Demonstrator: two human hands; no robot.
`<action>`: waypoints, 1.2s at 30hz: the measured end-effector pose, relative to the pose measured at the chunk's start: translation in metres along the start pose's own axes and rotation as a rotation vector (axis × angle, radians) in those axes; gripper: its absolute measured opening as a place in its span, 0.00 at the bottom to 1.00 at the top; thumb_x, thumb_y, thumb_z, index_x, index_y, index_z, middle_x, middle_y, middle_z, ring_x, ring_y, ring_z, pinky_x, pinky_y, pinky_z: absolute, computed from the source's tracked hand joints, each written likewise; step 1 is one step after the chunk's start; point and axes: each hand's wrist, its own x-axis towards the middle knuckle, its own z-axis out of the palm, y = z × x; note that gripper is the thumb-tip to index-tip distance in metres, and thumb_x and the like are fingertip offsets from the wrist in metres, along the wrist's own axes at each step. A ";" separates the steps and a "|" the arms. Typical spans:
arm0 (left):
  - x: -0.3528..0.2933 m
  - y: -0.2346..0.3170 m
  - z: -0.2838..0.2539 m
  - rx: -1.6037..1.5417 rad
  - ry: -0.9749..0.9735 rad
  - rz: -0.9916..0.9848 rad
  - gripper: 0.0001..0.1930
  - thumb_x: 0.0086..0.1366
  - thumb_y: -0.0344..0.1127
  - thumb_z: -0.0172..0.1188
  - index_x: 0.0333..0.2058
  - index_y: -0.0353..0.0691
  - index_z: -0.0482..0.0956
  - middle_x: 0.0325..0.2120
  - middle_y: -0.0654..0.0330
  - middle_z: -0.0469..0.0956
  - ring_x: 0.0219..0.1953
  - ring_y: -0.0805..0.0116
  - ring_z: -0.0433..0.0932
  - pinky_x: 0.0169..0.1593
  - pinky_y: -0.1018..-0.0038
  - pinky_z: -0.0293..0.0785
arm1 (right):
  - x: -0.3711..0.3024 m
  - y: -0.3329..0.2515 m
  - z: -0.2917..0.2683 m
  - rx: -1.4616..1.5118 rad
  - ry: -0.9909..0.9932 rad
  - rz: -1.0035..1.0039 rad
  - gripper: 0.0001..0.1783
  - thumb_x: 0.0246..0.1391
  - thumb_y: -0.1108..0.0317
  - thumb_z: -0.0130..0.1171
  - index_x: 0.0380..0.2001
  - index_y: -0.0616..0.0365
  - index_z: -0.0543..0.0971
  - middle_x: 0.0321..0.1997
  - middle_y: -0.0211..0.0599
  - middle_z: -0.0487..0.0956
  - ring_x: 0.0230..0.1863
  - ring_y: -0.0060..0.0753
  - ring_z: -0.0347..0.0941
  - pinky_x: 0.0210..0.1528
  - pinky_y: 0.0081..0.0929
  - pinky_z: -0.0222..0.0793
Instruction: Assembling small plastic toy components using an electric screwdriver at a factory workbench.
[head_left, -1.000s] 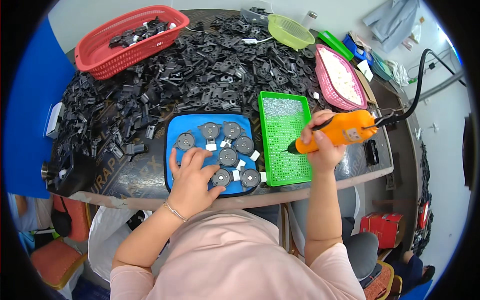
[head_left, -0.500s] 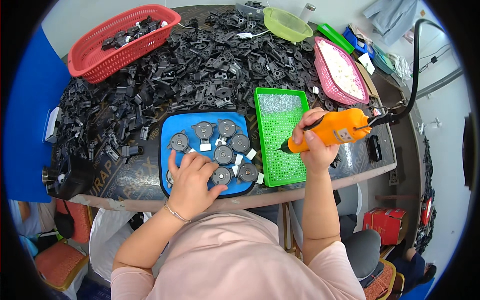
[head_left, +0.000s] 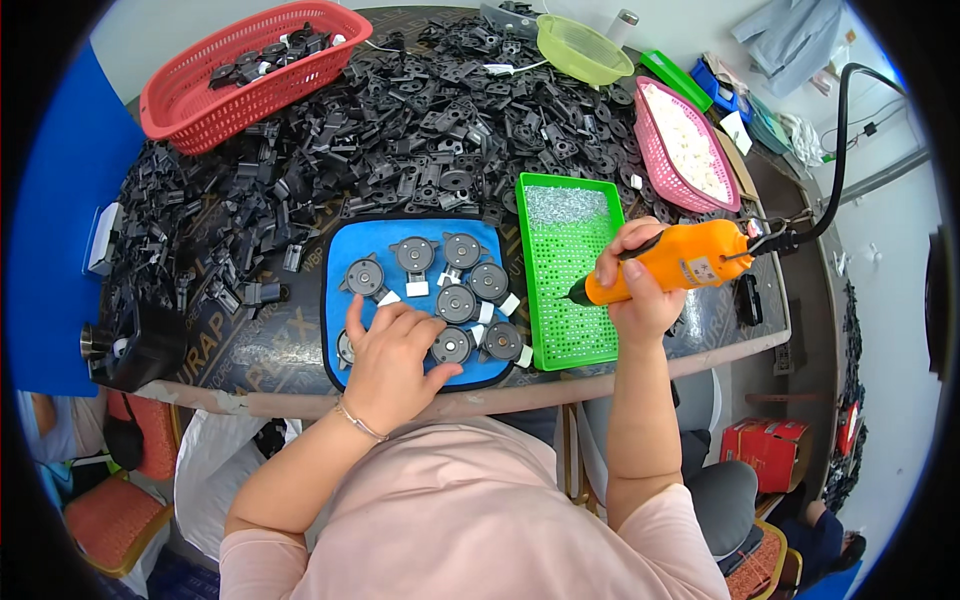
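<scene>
An orange electric screwdriver (head_left: pixel 690 262) is gripped in my right hand (head_left: pixel 645 290), its dark tip pointing left over the green perforated tray (head_left: pixel 570 345). Small silvery screws (head_left: pixel 566 206) are heaped at the tray's far end. My left hand (head_left: pixel 390 360) lies with fingers spread on the blue mat (head_left: pixel 345 240). Several round black assemblies with white tabs are on that mat, such as the assembly (head_left: pixel 414 254) at its far side. One assembly (head_left: pixel 346 348) is partly covered by my left hand. Whether the fingers press on it is hidden.
A large pile of black plastic parts (head_left: pixel 430 130) covers the table's far side. Around it stand a red basket (head_left: pixel 190 118), a yellow-green bowl (head_left: pixel 580 55) and a pink basket (head_left: pixel 660 165) of small white pieces. A black cable (head_left: pixel 838 170) runs up from the screwdriver.
The view has shifted slightly, so the mat and tray appear a little farther right. Both hands keep nearly the same places, and the screwdriver is still over the tray.
</scene>
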 end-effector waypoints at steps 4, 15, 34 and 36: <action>0.000 -0.001 0.001 -0.001 0.001 0.003 0.23 0.42 0.44 0.71 0.38 0.41 0.79 0.38 0.62 0.77 0.48 0.62 0.70 0.61 0.45 0.42 | -0.001 0.000 0.001 -0.003 0.004 0.015 0.12 0.46 0.74 0.55 0.34 0.64 0.69 0.33 0.42 0.68 0.21 0.30 0.68 0.26 0.25 0.66; 0.000 -0.003 0.003 -0.031 -0.001 -0.007 0.22 0.44 0.45 0.70 0.37 0.41 0.79 0.37 0.63 0.77 0.48 0.64 0.70 0.61 0.45 0.41 | 0.007 -0.017 0.008 0.114 -0.019 -0.032 0.14 0.47 0.69 0.57 0.36 0.63 0.68 0.34 0.42 0.68 0.22 0.30 0.69 0.25 0.25 0.66; 0.003 -0.008 0.005 -0.008 -0.013 -0.015 0.18 0.40 0.43 0.72 0.32 0.47 0.80 0.30 0.68 0.76 0.46 0.67 0.71 0.61 0.45 0.42 | -0.019 0.014 0.112 0.240 -0.351 0.123 0.12 0.46 0.74 0.60 0.33 0.64 0.69 0.32 0.40 0.67 0.22 0.25 0.69 0.24 0.20 0.67; 0.003 -0.008 0.004 -0.021 -0.007 -0.016 0.18 0.40 0.43 0.72 0.31 0.47 0.80 0.30 0.68 0.76 0.46 0.68 0.71 0.61 0.45 0.41 | -0.018 0.015 0.113 0.261 -0.350 0.175 0.12 0.45 0.73 0.60 0.33 0.64 0.70 0.32 0.40 0.67 0.22 0.25 0.69 0.25 0.20 0.68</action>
